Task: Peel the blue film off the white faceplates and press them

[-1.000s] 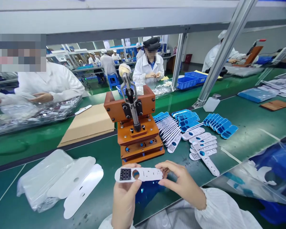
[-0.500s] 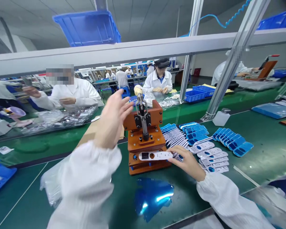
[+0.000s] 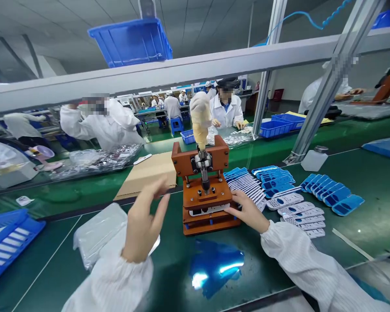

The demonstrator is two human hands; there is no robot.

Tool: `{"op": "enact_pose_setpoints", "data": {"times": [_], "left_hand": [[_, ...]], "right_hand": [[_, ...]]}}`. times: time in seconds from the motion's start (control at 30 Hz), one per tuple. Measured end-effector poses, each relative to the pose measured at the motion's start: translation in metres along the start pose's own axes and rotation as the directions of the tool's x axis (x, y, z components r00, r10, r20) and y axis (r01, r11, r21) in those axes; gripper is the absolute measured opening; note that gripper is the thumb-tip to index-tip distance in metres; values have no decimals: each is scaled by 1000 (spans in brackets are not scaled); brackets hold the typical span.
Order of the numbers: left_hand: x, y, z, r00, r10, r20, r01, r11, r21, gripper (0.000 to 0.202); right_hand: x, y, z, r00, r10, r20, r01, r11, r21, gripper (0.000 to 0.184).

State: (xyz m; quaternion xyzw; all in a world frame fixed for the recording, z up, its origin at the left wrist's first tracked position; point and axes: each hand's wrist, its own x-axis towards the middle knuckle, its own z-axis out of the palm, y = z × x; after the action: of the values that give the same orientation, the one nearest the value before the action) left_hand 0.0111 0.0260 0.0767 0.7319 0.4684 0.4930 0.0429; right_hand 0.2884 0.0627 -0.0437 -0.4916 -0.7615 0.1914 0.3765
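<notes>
My left hand (image 3: pixel 146 219) is in the air left of the brown toggle press (image 3: pixel 206 197), holding nothing, thumb and fingers apart. The press stands in front of me, its cloth-wrapped lever (image 3: pixel 200 117) pointing up. Between its upper and lower plates lies a long white panel (image 3: pixel 208 210), partly covered by the upper plate. At the press's right side, my right hand (image 3: pixel 248 211) has its thumb against the panel's right end; its other fingers are partly hidden by the plate edge.
Rows of white panels (image 3: pixel 302 216) and blue-film-covered panels (image 3: pixel 336 193) lie right of the press. Blue film (image 3: pixel 216 266) sits in front. At left are a plastic-wrapped pack (image 3: pixel 100 232), cardboard (image 3: pixel 149 173) and a blue tray (image 3: pixel 9 242). A bottle (image 3: pixel 314 159) stands at right; co-workers sit across.
My left hand has come down and away from the lever, which now stands upright instead of leaning back. The panel sits farther left, under the upper plate. My right hand stays at its end.
</notes>
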Motion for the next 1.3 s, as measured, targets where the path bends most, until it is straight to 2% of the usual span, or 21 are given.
{"op": "enact_pose_setpoints", "data": {"times": [0.03,0.07,0.1,0.13,0.17,0.23,0.3,0.33,0.43,0.5,0.67,0.73,0.8,0.87,0.93,1.0,1.07,1.17,1.3], "left_hand": [[-22,-23,-8,979,-164,119,158,986,60,33],[-45,-44,-15,930,-308,200,281,948,151,33],[-66,-65,-23,882,-399,253,332,905,267,37],[-85,-82,-30,847,-446,290,327,866,378,39],[-102,-96,-36,831,-468,300,294,828,477,41],[-124,-113,-46,823,-486,296,237,766,598,43],[-130,-119,-51,803,-522,288,259,740,620,43],[-128,-119,-53,778,-558,288,306,737,603,43],[-115,-119,-53,668,-681,300,497,708,502,45],[-108,-120,-52,603,-736,307,582,669,461,47],[-101,-125,-55,538,-772,338,671,635,382,55],[-96,-123,-60,509,-790,343,698,612,374,60],[-88,-111,-62,498,-799,337,708,599,374,60],[-79,-89,-53,471,-772,427,709,619,339,55],[-70,-62,-33,393,-680,620,713,651,262,48],[-62,-37,-5,307,-549,777,728,661,180,43],[-56,-19,23,269,-445,854,735,668,117,41],[-50,-7,52,288,-343,894,716,697,37,40],[-43,-1,66,330,-314,890,712,702,-16,38]], "right_hand": [[0,0,0,1000,14,2,-14,1000,-1,33],[1,1,0,1000,28,8,-28,1000,-1,34],[1,1,0,999,38,16,-38,999,1,34],[2,1,0,999,46,26,-46,999,5,34],[3,1,0,998,51,36,-51,999,10,34],[4,2,-1,997,57,52,-58,998,22,34],[4,2,-1,996,69,63,-71,997,32,34],[4,2,-1,995,76,65,-79,996,34,35],[0,2,-1,995,83,47,-84,996,30,37],[-4,2,-3,997,83,5,-83,996,32,37],[-17,-1,-17,986,119,-120,-113,992,54,28],[-25,-5,-23,979,133,-155,-124,990,63,24],[-34,-14,-25,971,135,-199,-122,989,78,21],[-44,-27,-21,975,112,-189,-90,989,121,18],[-53,-42,-13,998,40,-56,-30,984,174,23],[-57,-55,-4,990,-59,129,31,977,210,39],[-56,-63,1,966,-112,235,61,975,213,50],[-50,-63,-1,972,-100,214,60,980,188,44],[-46,-54,-12,982,-106,153,86,988,131,36]]}}
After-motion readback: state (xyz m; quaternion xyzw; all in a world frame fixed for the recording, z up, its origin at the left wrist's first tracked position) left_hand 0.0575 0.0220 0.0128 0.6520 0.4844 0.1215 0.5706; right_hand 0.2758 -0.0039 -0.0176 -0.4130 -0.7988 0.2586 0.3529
